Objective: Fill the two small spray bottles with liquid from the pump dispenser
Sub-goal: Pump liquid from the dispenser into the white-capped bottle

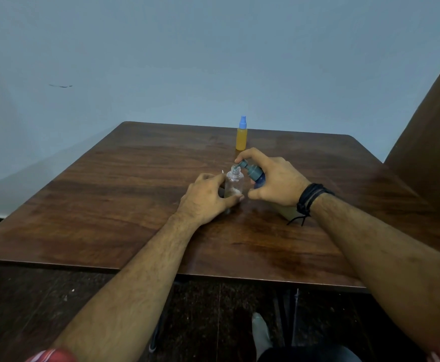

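Blue-grey wall [213, 61] fills the bkgd, w/ a dark smudge at approx 10 o'clock. Brown wood counter [109, 205] takes up mid-frame; a brown panel [433, 121] rises at 3 o'clock, and dark floor [44, 304] shows along 6 o'clock.

Both forearms reach in from 6 o'clock toward ctr. Right hand [273, 182] is curled round the pump dispenser [255, 175], index finger on top of its grey-blue pump head, nozzle tip right over the mouth of the clear bottle. Black cord bracelets [310, 198] wrap the right wrist. Left hand [206, 198] grips the clear spray bottle [234, 182] low on its body, thumb across the front; the bottle stands upright, uncapped, w/ only a little liquid at its base.

At 12 o'clock from the hands, near the counter's far edge, the second spray bottle [241, 137] stands upright, full of orange-yellow liquid, blue cap on, apart from both hands.
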